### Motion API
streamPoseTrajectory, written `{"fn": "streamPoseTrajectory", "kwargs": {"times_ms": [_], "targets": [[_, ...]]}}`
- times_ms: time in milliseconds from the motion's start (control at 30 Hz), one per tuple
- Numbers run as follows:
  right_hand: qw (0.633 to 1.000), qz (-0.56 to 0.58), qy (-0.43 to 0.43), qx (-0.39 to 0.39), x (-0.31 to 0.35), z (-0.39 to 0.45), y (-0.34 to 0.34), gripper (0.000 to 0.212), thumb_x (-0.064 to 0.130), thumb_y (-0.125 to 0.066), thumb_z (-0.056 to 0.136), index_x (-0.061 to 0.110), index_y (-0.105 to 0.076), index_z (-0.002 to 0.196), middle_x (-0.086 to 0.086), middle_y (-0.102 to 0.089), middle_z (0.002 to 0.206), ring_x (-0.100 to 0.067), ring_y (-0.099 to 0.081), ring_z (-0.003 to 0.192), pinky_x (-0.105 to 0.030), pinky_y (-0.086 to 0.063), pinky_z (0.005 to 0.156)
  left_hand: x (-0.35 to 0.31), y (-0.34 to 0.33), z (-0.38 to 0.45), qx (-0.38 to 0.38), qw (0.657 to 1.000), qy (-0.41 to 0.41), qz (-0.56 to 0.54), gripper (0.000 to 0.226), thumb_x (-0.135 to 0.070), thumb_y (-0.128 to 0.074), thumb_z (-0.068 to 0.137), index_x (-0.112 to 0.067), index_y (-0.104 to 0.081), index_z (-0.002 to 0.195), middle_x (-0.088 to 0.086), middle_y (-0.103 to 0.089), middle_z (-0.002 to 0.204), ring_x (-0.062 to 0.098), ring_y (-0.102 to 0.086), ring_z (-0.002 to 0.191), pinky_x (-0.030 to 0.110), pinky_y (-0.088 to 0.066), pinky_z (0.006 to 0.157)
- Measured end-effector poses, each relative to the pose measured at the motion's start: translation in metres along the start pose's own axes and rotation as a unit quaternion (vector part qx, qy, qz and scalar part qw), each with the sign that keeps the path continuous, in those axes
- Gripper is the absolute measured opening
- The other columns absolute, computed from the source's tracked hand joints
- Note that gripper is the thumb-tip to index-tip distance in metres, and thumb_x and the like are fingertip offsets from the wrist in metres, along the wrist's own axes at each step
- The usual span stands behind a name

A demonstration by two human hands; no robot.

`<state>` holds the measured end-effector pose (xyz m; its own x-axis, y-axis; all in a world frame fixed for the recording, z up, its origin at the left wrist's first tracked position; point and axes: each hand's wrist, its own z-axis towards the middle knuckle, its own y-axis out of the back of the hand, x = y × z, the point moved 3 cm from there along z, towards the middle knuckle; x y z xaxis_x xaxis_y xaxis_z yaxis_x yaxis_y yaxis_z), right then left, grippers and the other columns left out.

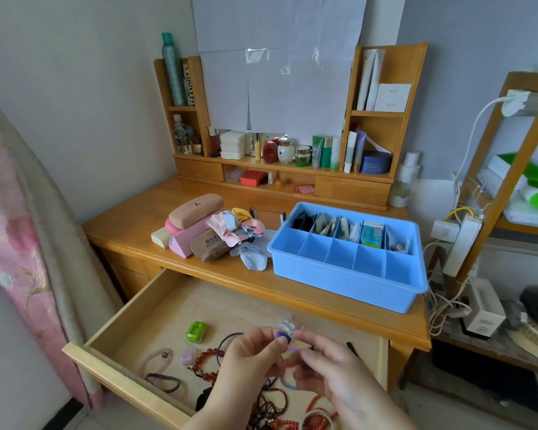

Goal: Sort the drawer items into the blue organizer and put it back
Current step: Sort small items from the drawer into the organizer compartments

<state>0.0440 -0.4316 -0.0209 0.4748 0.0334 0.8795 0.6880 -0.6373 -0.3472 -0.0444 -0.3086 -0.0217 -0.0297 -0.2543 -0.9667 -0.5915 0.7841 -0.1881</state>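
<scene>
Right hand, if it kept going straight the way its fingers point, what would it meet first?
The right hand points up-left, so it would probably first meet the left hand, fingertip to fingertip over the purple hair tie; depth is unclear.

One blue plastic compartmented organizer (348, 268); one open wooden drawer (131, 308); one green plastic case (196, 331); one red beaded bracelet (206, 364); two hands.

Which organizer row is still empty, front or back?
Front. The blue organizer shows bare blue floors in its near row of compartments; the far row holds packets and a teal box.
</scene>
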Motion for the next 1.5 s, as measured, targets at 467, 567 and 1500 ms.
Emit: {"fn": "streamPoseTrajectory", "kwargs": {"times_ms": [467,567,1500], "targets": [[0.993,-0.031,-0.058,0.099,0.019,-0.001,-0.006,0.030,0.025,-0.066,0.075,0.001,-0.068,0.095,-0.009,-0.051,0.054,-0.012,-0.039,0.038,-0.018,-0.025,0.036,-0.008,0.000,-0.007,0.050,0.979,-0.076,0.185,0.054,-0.001,-0.055,0.080,-0.046,-0.059,0.111,-0.013,-0.057,0.075,0.007,-0.049,0.061,0.019,-0.041,0.057],[0.988,-0.032,-0.048,0.140,0.031,0.002,-0.010,0.027,0.033,-0.067,0.079,0.009,-0.055,0.078,-0.005,-0.048,0.052,-0.011,-0.035,0.039,-0.019,-0.024,0.038,-0.006,-0.003,-0.001,0.117,0.948,-0.073,0.288,0.058,-0.007,-0.057,0.077,-0.050,-0.048,0.115,-0.019,-0.060,0.078,0.002,-0.052,0.062,0.014,-0.043,0.060],[0.897,-0.389,0.208,-0.021,0.067,0.011,-0.027,0.019,0.039,-0.059,0.084,0.025,-0.064,0.098,0.004,-0.070,0.095,-0.002,-0.061,0.090,-0.038,-0.047,0.082,-0.139,-0.046,0.009,0.190,0.677,-0.293,0.648,0.029,-0.007,-0.052,0.088,-0.025,-0.065,0.106,-0.010,-0.060,0.101,0.001,-0.052,0.086,0.017,-0.047,0.075]]}}
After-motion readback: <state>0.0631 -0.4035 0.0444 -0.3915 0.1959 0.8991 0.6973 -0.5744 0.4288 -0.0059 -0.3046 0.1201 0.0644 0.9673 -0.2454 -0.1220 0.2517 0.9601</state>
